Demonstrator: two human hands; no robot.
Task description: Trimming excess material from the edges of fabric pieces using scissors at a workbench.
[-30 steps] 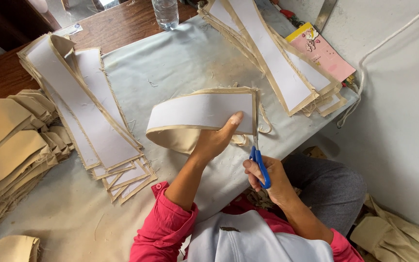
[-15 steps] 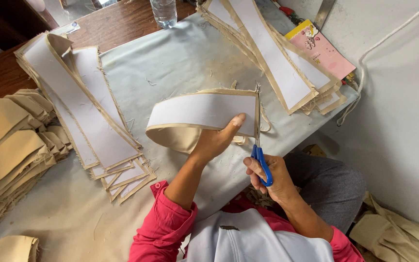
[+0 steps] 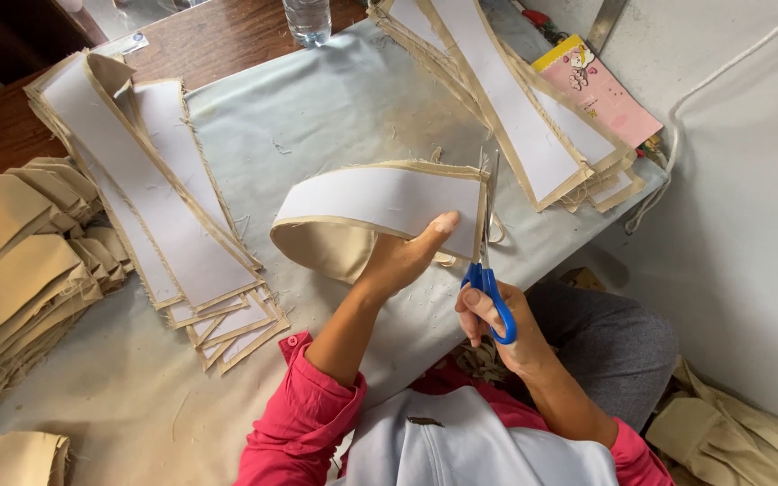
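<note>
My left hand (image 3: 404, 257) grips a long curved fabric strip (image 3: 371, 200), white on its face with a beige frayed border, folded over above the table. My right hand (image 3: 492, 315) holds blue-handled scissors (image 3: 488, 270); the blades point up along the strip's right end edge. Both sleeves are pink.
A grey cloth-covered table (image 3: 317, 117) carries a stack of similar white-and-beige strips (image 3: 155, 207) at left and another stack (image 3: 515, 117) at back right. Beige folded pieces (image 3: 11, 270) pile at far left. A water bottle (image 3: 306, 18) and a pink booklet (image 3: 601, 90) sit at the back.
The scissors' blades have moved further up along the strip's right edge. The left hand keeps its grip in much the same place.
</note>
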